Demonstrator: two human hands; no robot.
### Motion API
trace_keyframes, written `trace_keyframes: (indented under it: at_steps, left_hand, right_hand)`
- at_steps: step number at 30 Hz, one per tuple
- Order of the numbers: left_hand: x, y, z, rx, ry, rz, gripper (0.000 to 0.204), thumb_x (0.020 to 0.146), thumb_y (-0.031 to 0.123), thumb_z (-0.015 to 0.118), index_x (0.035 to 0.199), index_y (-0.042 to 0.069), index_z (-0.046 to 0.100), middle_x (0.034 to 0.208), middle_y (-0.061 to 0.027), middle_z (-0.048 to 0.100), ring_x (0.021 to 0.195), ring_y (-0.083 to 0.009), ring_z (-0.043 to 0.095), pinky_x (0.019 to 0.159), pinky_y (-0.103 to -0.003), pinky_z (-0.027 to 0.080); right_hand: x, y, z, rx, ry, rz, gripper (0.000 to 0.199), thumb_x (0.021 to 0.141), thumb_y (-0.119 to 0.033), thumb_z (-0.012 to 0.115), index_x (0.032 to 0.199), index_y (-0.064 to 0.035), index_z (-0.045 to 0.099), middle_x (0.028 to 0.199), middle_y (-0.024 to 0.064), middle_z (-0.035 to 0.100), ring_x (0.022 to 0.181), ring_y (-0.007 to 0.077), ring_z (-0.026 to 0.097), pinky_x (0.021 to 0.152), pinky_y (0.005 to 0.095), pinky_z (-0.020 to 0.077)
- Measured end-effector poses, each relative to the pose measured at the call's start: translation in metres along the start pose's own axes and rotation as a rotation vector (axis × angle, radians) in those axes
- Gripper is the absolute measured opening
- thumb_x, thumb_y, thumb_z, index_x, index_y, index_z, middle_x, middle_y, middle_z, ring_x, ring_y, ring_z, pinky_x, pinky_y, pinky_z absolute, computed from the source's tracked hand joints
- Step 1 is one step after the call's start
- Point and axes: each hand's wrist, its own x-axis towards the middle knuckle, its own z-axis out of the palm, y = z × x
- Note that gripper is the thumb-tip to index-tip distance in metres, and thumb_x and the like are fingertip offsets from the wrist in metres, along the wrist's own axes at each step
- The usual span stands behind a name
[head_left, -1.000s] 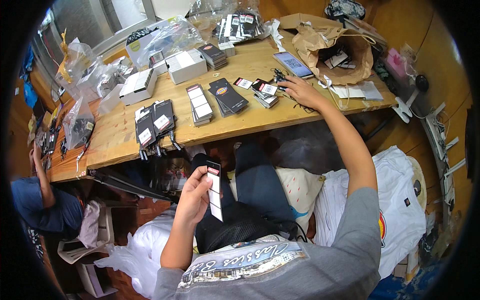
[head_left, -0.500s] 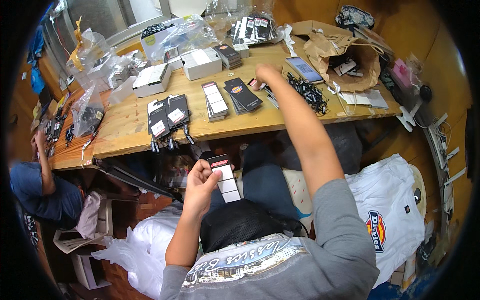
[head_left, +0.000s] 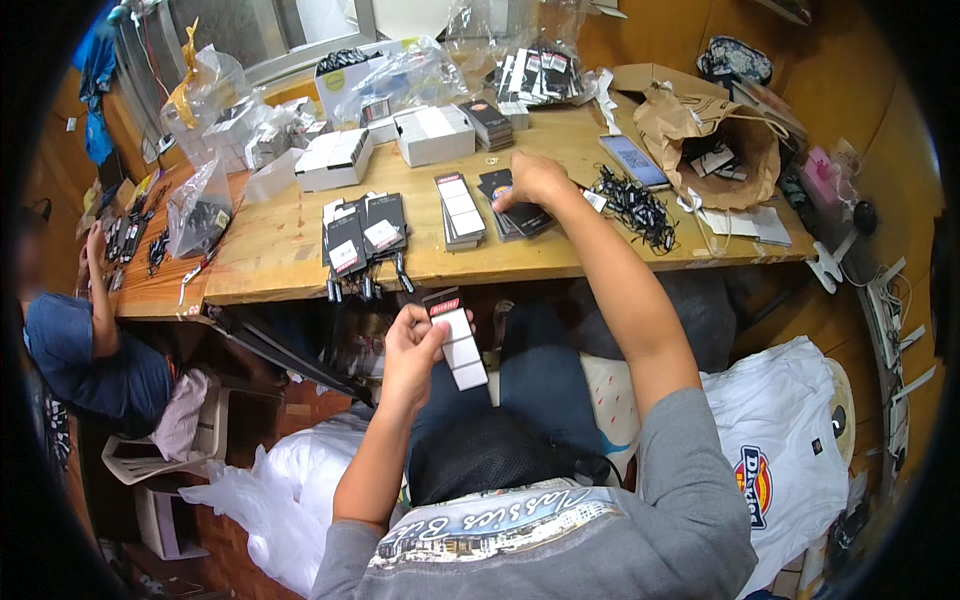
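change, right hand: I log the right hand (head_left: 535,180) further left along the bench (head_left: 260,265) than a second ago; then it was out by the tangle of black cords (head_left: 635,205), now it lies on the fanned dark cards (head_left: 515,205); fingers curled down onto the top card; whether one is pinched I cannot tell
change, left hand: left hand (head_left: 412,345) has risen from lap level to just under the bench edge; closed throughout on the tall card strip (head_left: 455,335), thumb in front, fingers behind
reading: I judge the sorting has moved from the cord pile to the card stacks; the held strip waits in the left hand while the right picks
strip, position: upright, slightly tilted; red-and-black header above the fingers, white panels hanging below them; below and left of the right hand, well apart
near right hand: stack of white-labelled cards (head_left: 460,210) just to its left; phone (head_left: 635,160) beyond the cords on its right
far left: another person's arm (head_left: 100,290) at the bench end; not mine
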Motion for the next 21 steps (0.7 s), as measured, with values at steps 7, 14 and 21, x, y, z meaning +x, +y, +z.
trace_keyframes:
  at_steps: [7, 14, 21]
  left_hand:
    - [0.015, 0.011, 0.018, 0.009, 0.031, 0.002, 0.014, 0.081, 0.006, 0.046, 0.092, 0.001, 0.039, 0.088, -0.0185, 0.058, 0.077, -0.0223, 0.060, 0.064, -0.030, 0.050]
    - [0.033, 0.008, 0.022, 0.017, 0.004, 0.013, 0.022, 0.082, 0.010, 0.046, 0.102, -0.001, 0.045, 0.091, -0.0095, 0.059, 0.072, -0.0123, 0.058, 0.062, -0.025, 0.047]
    - [0.036, 0.010, 0.038, 0.041, -0.046, -0.028, 0.021, 0.084, 0.012, 0.043, 0.100, 0.001, 0.048, 0.091, -0.0064, 0.059, 0.070, -0.0102, 0.057, 0.058, -0.023, 0.046]
  right_hand:
    - [0.003, 0.005, -0.001, 0.058, -0.032, 0.053, 0.054, 0.050, -0.033, 0.077, 0.091, -0.0031, 0.058, 0.089, 0.0140, 0.059, 0.083, 0.0269, 0.057, 0.069, 0.0353, 0.0441]
    - [0.026, 0.035, 0.015, 0.360, 0.049, 0.024, 0.042, 0.049, -0.024, 0.078, 0.078, 0.0013, 0.061, 0.084, 0.0164, 0.060, 0.081, 0.0293, 0.057, 0.069, 0.0349, 0.0445]
    - [-0.004, 0.029, 0.000, 0.325, 0.207, 0.073, 0.032, 0.053, -0.020, 0.075, 0.071, 0.0007, 0.060, 0.074, 0.0165, 0.060, 0.071, 0.0271, 0.059, 0.064, 0.0331, 0.0459]
